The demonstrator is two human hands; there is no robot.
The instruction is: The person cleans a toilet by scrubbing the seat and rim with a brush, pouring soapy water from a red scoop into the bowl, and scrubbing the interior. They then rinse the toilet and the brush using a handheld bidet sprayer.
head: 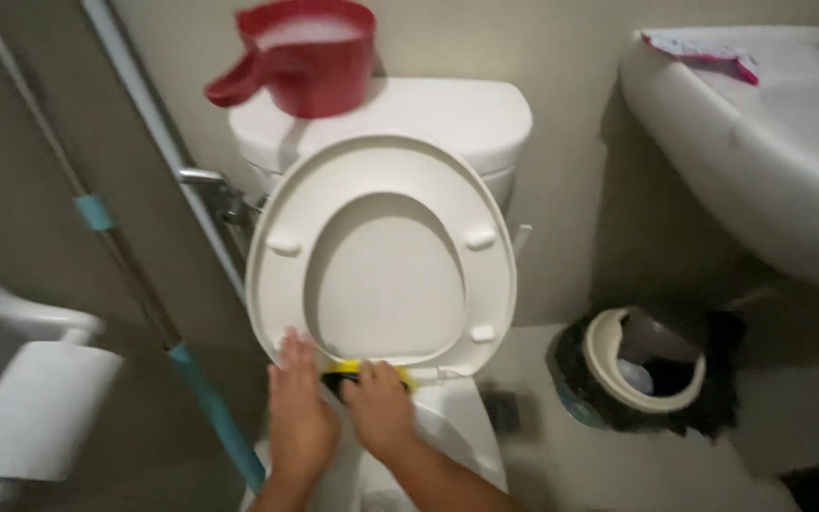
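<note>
A: What do we see at lower centre?
B: Our left hand [300,410] lies flat, fingers spread, gripping nothing, touching the raised seat [381,256]. Just right of it, our right hand [378,408] is clenched on a yellow sponge [364,371] at the seat's lower edge.
A: And further right?
B: A bin [645,372], then the sink [741,142] at upper right

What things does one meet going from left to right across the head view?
Toilet paper roll → teal-handled pole → left hand → right hand on a yellow sponge → waste bin → sink.
</note>
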